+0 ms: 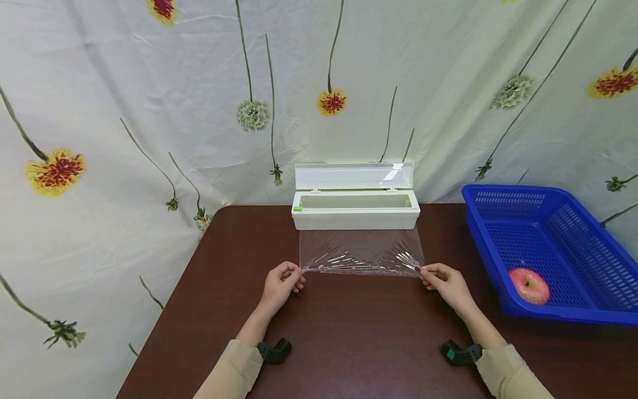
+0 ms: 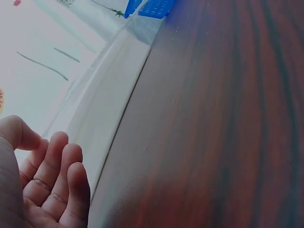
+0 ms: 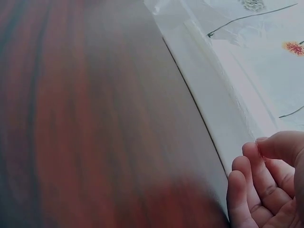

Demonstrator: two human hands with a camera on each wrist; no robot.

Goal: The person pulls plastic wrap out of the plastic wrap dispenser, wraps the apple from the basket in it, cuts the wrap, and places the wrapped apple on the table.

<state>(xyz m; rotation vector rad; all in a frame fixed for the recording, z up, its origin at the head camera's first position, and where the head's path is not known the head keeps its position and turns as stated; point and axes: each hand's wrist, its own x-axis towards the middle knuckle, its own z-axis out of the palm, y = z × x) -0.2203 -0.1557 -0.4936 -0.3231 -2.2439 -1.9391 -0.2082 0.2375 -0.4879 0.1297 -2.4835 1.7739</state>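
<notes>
A sheet of clear plastic wrap [image 1: 361, 252] stretches from the front of a white wrap dispenser box [image 1: 356, 219] toward me. At its near left corner, my left hand [image 1: 283, 285] pinches the film between thumb and forefinger. My right hand [image 1: 446, 284] pinches the near right corner the same way, and creases fan out from both grips. The dispenser's lid [image 1: 354, 176] stands raised at the back. In the left wrist view, the other fingers of the left hand [image 2: 52, 185] are loosely bent; those of the right hand [image 3: 266, 180] look alike in the right wrist view.
A blue plastic basket [image 1: 563, 233] sits on the right of the dark brown table [image 1: 359, 338], with a red apple [image 1: 529, 286] inside. Behind the table hangs a white flowered cloth [image 1: 199, 83]. Each wrist wears a black band [image 1: 275, 352].
</notes>
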